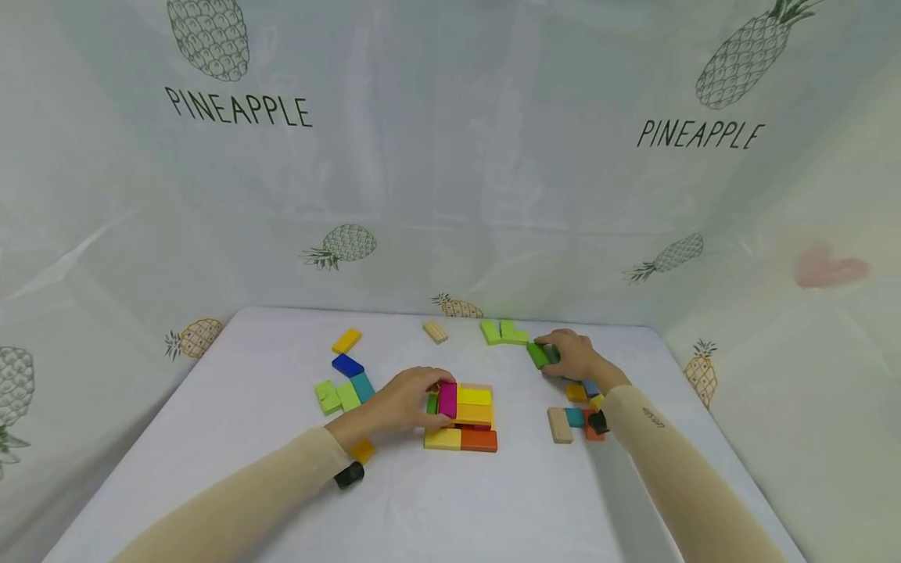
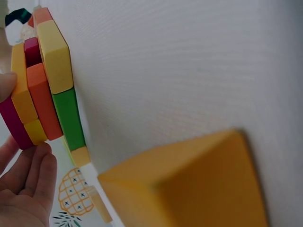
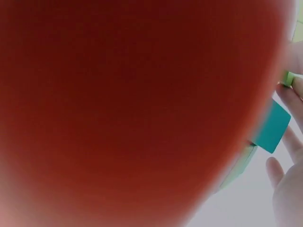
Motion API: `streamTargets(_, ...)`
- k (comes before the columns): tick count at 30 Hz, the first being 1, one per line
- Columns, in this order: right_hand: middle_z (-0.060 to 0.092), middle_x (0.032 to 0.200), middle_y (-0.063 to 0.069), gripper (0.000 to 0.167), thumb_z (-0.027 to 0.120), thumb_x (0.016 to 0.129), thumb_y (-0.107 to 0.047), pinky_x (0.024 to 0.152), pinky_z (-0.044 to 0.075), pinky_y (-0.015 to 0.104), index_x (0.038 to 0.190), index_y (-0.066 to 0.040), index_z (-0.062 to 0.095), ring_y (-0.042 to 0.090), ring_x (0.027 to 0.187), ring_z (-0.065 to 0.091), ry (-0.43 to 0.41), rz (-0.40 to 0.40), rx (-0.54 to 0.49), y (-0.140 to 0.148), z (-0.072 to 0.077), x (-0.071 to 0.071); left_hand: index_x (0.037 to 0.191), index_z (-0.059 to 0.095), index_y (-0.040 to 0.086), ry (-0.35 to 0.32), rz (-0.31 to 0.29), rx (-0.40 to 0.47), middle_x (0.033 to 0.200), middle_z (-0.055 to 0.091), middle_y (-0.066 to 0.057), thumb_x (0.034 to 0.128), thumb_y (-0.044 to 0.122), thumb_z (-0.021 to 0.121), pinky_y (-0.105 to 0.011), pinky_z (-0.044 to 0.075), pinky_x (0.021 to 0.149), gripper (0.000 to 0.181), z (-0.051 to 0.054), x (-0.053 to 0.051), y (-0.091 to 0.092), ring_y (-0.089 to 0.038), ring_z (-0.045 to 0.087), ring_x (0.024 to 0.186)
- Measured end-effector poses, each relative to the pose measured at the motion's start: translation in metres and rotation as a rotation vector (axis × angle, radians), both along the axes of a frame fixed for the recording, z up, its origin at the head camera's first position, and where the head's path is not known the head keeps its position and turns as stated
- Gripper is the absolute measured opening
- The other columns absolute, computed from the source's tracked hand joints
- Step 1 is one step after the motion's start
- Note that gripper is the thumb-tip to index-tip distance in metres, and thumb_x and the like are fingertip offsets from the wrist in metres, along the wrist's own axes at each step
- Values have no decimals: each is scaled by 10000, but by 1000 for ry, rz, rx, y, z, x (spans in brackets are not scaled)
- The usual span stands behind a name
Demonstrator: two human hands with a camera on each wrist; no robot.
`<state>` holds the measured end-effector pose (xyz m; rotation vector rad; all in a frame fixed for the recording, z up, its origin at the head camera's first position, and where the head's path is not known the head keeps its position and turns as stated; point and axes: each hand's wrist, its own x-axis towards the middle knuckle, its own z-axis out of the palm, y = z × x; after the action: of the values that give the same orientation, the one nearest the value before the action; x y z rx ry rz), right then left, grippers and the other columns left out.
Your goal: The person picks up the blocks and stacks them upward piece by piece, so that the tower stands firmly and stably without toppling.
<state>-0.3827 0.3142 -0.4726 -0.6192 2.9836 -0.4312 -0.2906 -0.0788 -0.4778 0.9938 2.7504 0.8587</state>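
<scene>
A layered stack of coloured wooden blocks stands mid-table, with yellow blocks (image 1: 475, 397) on top and a pale yellow block (image 1: 442, 439) and a red-orange block (image 1: 479, 441) at its near base. My left hand (image 1: 404, 400) pinches the magenta block (image 1: 446, 399) on the stack's left side, thumb at the near end, fingers at the far end. In the left wrist view, this magenta block (image 2: 15, 124) lies beside orange and yellow ones. Farther back, my right hand (image 1: 572, 356) holds a dark green block between thumb and fingers, beside another green block (image 1: 537, 356).
Left of the stack lie light green blocks (image 1: 328, 397), a blue block (image 1: 348, 365) and a yellow-orange block (image 1: 346, 341). Light green blocks (image 1: 515, 333) sit at the back. A natural wood block (image 1: 559, 426) and teal block (image 1: 574, 417) lie right. A red block (image 3: 118, 104) fills most of the right wrist view.
</scene>
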Motion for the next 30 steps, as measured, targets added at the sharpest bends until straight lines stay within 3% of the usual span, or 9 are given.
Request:
streamTargets(5,667,1381,178,589,883,872,-260,1127,358,718,1365,-20,669,425,1322,545,-8,6,-27,-5,5,6,1400,611,240,1,-3,10,1316,654,85,901,417,864,-308,564,1015,587,-1,0,0,-122,613,1176)
streamTargets(11,668,1354,132,597,891,866,-273,1135,445,621,1364,-46,655,362,1271,578,-45,24,-134,-15,5,25,1415,608,242,-10,0,7,1346,650,73,904,419,862,-324,561,1027,597,0,2,1,-132,614,1186)
streamTargets(19,658,1362,63,611,886,883,-335,1087,495,593,1395,-108,641,387,1275,586,-17,100,-344,-67,26,89,1427,604,247,-9,5,1,1365,642,71,904,450,854,-328,561,1028,614,0,2,0,-126,610,1192)
streamTargets(24,668,1325,-11,583,900,869,-336,1077,526,512,1368,-151,664,316,1254,613,5,108,-330,-95,23,115,1444,596,241,-27,9,14,1380,640,64,907,443,851,-344,556,1044,628,3,4,-1,-131,604,1206)
streamTargets(30,679,1278,-22,565,909,860,-314,1048,558,483,1346,-143,676,267,1209,626,38,90,-313,-107,11,122,1445,597,238,-39,18,18,1386,638,63,909,425,854,-339,557,1044,623,5,6,0,-129,603,1211)
